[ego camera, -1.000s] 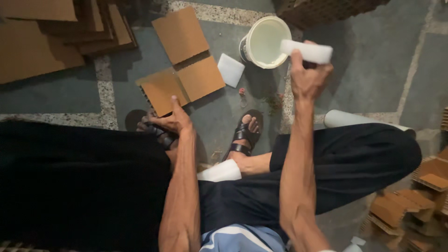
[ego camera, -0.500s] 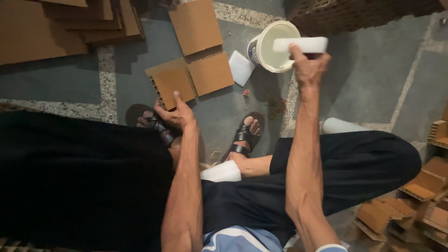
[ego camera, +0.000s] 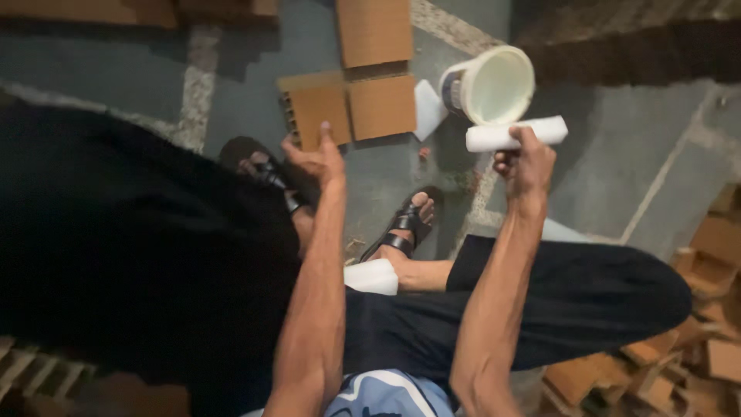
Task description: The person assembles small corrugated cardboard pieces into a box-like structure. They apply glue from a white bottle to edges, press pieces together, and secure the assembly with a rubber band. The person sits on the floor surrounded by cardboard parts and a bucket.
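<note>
My left hand point(ego camera: 320, 158) reached the brown cardboard piece point(ego camera: 315, 110) on the floor point(ego camera: 633, 166) — fingers spread, touching its edge. My right hand point(ego camera: 529, 161) held a white block point(ego camera: 513, 134) — fingers pinching it, just below the white bucket point(ego camera: 491, 86).

1. The right hand point(ego camera: 529, 162) is raised above the floor point(ego camera: 617, 154), closed around a rolled sheet point(ego camera: 515, 134) lying crosswise in its grip; the roll sits just before the bucket's point(ego camera: 489, 83) open mouth.
2. The bucket lies tilted on the floor, right of the flat square piece point(ego camera: 426, 108); that piece lies just right of the two boards point(ego camera: 347, 108).
3. The two boards lie side by side, touching; a third board point(ego camera: 374, 29) lies behind them.
4. The left hand point(ego camera: 315, 158) touches the near edge of the left board.
5. One sandalled foot point(ego camera: 409, 224) rests between the forearms; the other foot point(ego camera: 262, 174) lies left of the left hand.
6. A pile of blocks point(ego camera: 695, 309) sits at the far right.
</note>
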